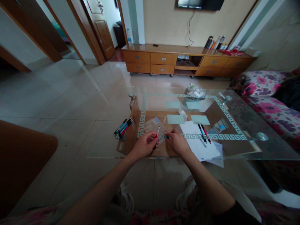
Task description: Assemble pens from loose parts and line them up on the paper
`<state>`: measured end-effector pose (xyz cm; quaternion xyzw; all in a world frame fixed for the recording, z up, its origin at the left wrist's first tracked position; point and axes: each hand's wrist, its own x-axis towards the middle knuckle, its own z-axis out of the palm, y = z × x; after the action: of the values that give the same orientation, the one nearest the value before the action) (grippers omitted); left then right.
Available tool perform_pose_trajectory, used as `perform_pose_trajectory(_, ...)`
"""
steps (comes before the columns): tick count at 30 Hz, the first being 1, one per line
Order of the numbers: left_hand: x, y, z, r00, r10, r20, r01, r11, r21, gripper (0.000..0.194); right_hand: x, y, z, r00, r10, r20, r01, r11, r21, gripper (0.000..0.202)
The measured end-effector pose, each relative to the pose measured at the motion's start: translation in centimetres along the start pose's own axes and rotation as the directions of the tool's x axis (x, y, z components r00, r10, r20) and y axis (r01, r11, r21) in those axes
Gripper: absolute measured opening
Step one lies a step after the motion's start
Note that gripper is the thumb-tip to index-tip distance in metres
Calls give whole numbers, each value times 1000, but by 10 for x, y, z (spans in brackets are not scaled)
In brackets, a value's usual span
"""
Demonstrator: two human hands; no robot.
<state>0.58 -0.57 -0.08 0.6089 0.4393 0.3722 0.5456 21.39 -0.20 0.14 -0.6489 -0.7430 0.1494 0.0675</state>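
Over the near edge of the glass table (pixel 234 155), my left hand (pixel 145 144) holds a red pen (pixel 157 133) upright between thumb and fingers, its thin tip pointing up. Just to its right, my right hand (pixel 176 142) is closed in a pinch on a small dark piece, too small to name. A clear plastic bag (pixel 151 124) lies beyond my left hand. Several pens (pixel 123 127) are bunched at the table's left side. To the right, white paper sheets (pixel 199 147) lie with a blue pen (pixel 202 132), a red pen (pixel 205 132) and a grey pen (pixel 203 143) on them.
A basket with white crumpled material (pixel 195 92) stands at the table's far side. Crumpled tissue (pixel 182 114) lies mid-table. Behind is a long wooden cabinet (pixel 164 59) below a television (pixel 201 4). A floral sofa (pixel 262 84) is at the right.
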Motion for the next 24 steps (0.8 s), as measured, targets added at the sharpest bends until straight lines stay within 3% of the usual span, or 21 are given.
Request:
perform_pose_trajectory(6, 0, 1, 0, 1000, -11, 6, 11, 1000, -8, 27, -1, -4, -4, 1000, -8, 22, 9, 996, -84, 30)
perform_pose_trajectory(24, 0, 3, 0, 1000, -12, 7, 12, 1000, 19, 26, -3, -5, -4, 999, -29, 27, 30, 998, -60, 29)
